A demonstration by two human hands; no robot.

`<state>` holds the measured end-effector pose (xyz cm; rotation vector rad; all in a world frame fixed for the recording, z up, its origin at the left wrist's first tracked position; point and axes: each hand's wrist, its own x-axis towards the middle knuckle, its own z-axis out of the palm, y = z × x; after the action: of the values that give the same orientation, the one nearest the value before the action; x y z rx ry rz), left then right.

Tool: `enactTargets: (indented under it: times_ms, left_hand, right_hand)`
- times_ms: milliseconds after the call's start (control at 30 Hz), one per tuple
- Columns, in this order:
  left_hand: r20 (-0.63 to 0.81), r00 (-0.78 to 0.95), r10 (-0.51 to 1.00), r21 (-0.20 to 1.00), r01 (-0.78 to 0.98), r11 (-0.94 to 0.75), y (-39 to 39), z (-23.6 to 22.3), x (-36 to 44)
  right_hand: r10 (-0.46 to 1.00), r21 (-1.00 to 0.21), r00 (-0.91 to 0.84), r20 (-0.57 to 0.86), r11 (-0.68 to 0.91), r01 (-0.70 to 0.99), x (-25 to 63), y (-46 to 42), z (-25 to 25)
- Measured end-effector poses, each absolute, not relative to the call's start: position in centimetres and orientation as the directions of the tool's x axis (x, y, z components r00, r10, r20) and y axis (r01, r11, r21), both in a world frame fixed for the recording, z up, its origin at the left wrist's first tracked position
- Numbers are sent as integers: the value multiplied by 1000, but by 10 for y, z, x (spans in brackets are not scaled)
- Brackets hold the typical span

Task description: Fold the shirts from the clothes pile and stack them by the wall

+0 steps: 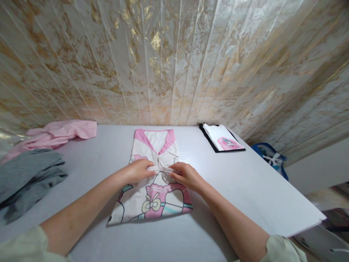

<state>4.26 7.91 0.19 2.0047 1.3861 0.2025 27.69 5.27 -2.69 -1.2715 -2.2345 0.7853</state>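
Note:
A white shirt (166,200) with a pink collar and a pink cartoon print lies on the white table, its V-neck pointing away from me. Its sides are tucked in and its lower part is turned up towards the chest. My left hand (140,170) pinches the turned-up edge on the left, thumb and fingers closed on the cloth. On the right, my right hand (187,175) grips the same edge a short way off. Between the two hands the edge makes a straight, slightly raised band. The layers underneath are hidden.
Grey cloth (29,178) and pink cloth (65,130) lie loosely heaped at the left. A folded white garment (215,131) rests on a folded black one (209,139) at the back right. A blue-edged bag (283,171) sits beyond the right table edge. A patterned curtain (163,65) hangs behind.

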Motion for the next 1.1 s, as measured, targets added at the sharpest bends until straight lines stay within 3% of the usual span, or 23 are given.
enactTargets:
  times_ms: [200,500,767,1100]
  left_hand:
    - [9,575,818,632,631,-450,45,1,29]
    - [94,534,840,615,633,-471,10,-11,22]
    - [91,484,870,612,662,-432,13,-10,29]
    - [79,522,849,621,640,-452,19,-3,42]
  right_hand:
    - [779,-559,-582,231,596,576,277,45,-20]
    - [778,-400,-600,187,618,677,264,27,-13]
    - [741,-463,-624,250,657,595,265,27,-14]
    - [764,-642,-594,254,592,487,270,30,-5]
